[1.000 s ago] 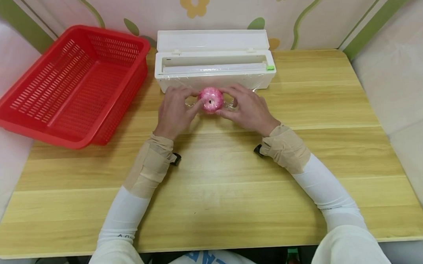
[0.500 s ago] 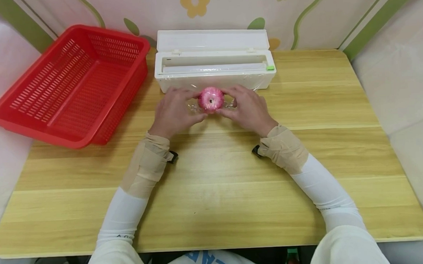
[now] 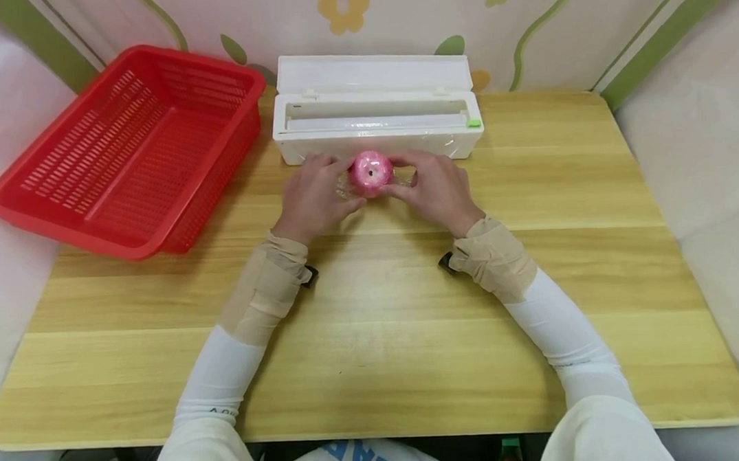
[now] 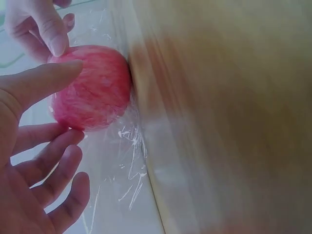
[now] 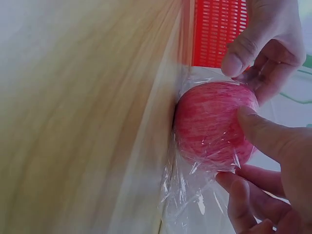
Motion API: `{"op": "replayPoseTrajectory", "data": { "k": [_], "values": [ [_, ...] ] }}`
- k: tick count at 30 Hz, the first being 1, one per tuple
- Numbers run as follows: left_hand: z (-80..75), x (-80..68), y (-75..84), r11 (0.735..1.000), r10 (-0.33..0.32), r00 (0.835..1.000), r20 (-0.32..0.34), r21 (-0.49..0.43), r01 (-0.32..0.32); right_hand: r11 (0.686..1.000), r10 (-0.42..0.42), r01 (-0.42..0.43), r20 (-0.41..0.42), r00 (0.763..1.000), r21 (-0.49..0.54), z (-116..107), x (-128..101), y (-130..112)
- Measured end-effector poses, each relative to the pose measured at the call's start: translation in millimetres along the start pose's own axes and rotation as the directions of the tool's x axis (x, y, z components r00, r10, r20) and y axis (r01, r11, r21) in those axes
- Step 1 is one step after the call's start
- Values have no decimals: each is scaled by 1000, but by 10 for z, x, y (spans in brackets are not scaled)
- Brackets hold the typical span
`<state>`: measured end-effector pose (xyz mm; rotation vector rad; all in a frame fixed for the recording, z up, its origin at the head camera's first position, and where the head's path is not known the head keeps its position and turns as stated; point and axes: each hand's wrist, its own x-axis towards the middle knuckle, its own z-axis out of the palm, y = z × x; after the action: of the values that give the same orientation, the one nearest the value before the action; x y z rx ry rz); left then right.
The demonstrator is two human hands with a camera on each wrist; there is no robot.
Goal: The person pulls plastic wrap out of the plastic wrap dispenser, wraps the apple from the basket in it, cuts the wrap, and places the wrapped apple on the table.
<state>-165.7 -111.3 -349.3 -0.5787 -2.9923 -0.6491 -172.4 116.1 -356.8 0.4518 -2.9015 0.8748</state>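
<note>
A pink-red apple, covered in shiny cling film, rests on the table just in front of a white cling film dispenser. My left hand holds the apple's left side, index finger at its far edge and thumb low at its near edge. From the other side my right hand grips it between thumb and fingers. In the right wrist view, the right thumb presses on the apple's skin. Wrinkled film spreads beside the apple in both wrist views. The farther fingertips are partly hidden behind the apple.
The dispenser's lid is raised, with a film roll inside and a green slider at its right end. A red plastic basket stands at the back left of the wooden table. A patterned wall panel closes the back.
My left thumb has slid off the apple's top to its near edge. The apple has turned slightly between my fingers. The right hand has barely moved.
</note>
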Motion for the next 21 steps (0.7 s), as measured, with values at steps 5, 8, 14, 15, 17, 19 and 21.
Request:
{"op": "replayPoseTrajectory", "data": {
  "k": [5, 8, 14, 15, 17, 19, 21],
  "values": [
    [35, 10, 4, 999, 5, 1000, -1, -40, -5, 999, 24, -25, 16, 1000, 27, 8, 2, 18],
    [42, 23, 7, 997, 1, 1000, -29, -82, -3, 999, 29, -30, 18, 999, 35, 1, 19, 16],
    [49, 49, 15, 992, -5, 998, -67, -129, -4, 996, 85, -87, 42, 995, 32, -30, 55, -12],
    [50, 53, 17, 991, -10, 998, -67, -135, 0, 995, 92, -94, 47, 995, 31, -34, 60, -21],
    [50, 61, 23, 989, -21, 998, -65, -148, 11, 994, 104, -106, 57, 993, 34, -41, 73, -33],
    [48, 65, 29, 986, -33, 997, -69, -167, 21, 993, 107, -109, 63, 992, 36, -47, 85, -46],
    [45, 70, 33, 983, -42, 996, -76, -183, 28, 993, 108, -111, 71, 992, 41, -52, 99, -59]
  ]
}}
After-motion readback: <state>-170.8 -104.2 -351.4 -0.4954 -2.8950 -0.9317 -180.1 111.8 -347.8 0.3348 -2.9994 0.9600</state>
